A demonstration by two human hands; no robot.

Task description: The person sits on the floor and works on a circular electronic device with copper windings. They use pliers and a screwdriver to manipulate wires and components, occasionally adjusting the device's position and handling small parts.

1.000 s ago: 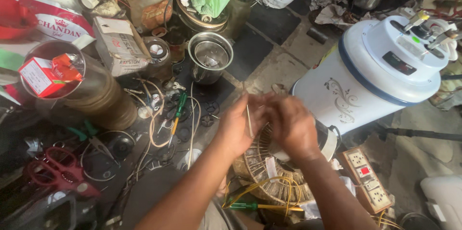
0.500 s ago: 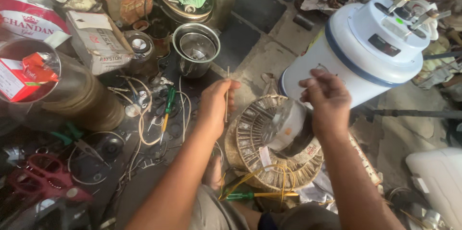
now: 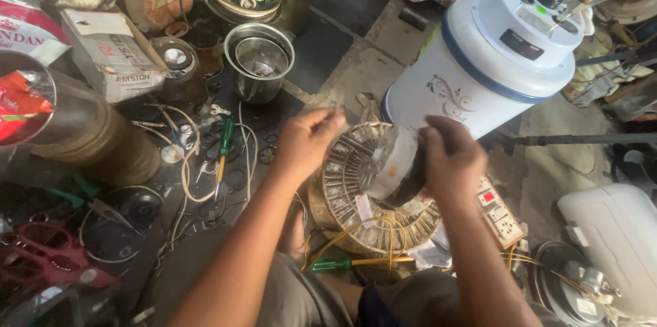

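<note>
- White drum (image 3: 493,60) stands just behind my hands.
- Stator (image 3: 373,190) sits on the floor, between my knees.
- Right hand (image 3: 452,159), grip clenched on its hub; earlier it hovered.
- Left hand (image 3: 308,142), pinched shut above the rim, now lower.

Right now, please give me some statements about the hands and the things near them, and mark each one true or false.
1. The right hand rests on the round wound stator. True.
2. The left hand holds the green-handled screwdriver. False: that screwdriver lies on the floor among the wires, apart from the left hand.
3. A white cylindrical appliance with a blue band stands behind the stator. True.
4. The steel cup lies tipped on its side. False: it stands upright with its mouth up.
5. A white socket strip lies just to the right of the stator. True.
</note>
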